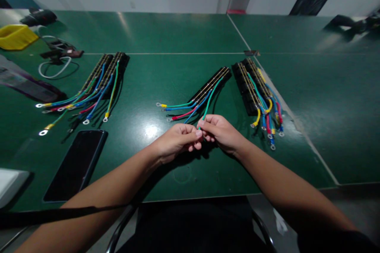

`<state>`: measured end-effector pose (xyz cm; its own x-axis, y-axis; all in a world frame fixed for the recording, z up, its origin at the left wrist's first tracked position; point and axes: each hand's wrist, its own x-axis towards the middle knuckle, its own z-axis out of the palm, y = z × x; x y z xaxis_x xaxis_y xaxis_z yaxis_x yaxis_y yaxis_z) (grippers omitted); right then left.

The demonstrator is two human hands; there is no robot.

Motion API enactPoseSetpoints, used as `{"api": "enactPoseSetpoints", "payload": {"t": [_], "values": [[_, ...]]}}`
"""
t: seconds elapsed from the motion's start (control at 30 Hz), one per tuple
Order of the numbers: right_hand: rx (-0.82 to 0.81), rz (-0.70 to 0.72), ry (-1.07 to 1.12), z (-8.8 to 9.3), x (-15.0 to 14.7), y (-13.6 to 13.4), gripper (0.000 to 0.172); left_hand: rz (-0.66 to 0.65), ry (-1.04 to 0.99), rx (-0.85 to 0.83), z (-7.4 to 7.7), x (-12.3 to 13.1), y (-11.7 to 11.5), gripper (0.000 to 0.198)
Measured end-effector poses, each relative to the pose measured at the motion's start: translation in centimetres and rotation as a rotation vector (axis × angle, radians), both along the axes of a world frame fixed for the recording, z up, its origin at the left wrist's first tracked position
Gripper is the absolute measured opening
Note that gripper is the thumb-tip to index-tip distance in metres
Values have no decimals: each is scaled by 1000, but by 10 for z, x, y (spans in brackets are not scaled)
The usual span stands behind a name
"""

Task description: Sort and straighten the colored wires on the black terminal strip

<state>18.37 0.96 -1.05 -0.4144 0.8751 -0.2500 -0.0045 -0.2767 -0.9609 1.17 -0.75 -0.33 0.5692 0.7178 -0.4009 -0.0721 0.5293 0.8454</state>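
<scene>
Both my hands meet at the lower end of a green wire (209, 101), which runs up to a black terminal strip (212, 81) with brass-coloured bars. My right hand (221, 132) pinches this wire between thumb and fingers. Just left of it, my left hand (181, 140) is closed at the wire's end, its thumb pressed to the fingers; the tip itself is hidden. From the same strip, more wires with ring terminals fan out left: a green one with a yellow sleeve (163, 105), a blue one and a red one (181, 117). Another blue wire passes behind my left hand.
Two wired strips (252, 87) lie to the right, and another pair (111, 71) to the left. A phone (75, 166) rests near my left forearm. Further left are a bottle-like item (28, 81), a white cable (53, 76) and a yellow bin (18, 36). The green table's front edge crosses below my hands.
</scene>
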Motion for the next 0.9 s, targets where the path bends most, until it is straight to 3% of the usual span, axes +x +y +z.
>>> {"api": "enactPoseSetpoints", "payload": {"t": [0.23,0.5,0.67,0.77,0.9], "values": [[11,-21,-35,0,-1,0,29,9,64,169,-2,0,-3,31],[-15,14,-91,5,-1,-1,29,-53,33,161,-2,-2,0,34],[-23,-19,-43,4,-2,-1,32,54,226,497,-5,-2,-4,29],[-47,-28,-17,4,-1,-2,32,107,217,694,-5,-5,-7,18],[-80,-30,31,5,-2,-2,30,40,196,1036,0,-10,-5,21]]}}
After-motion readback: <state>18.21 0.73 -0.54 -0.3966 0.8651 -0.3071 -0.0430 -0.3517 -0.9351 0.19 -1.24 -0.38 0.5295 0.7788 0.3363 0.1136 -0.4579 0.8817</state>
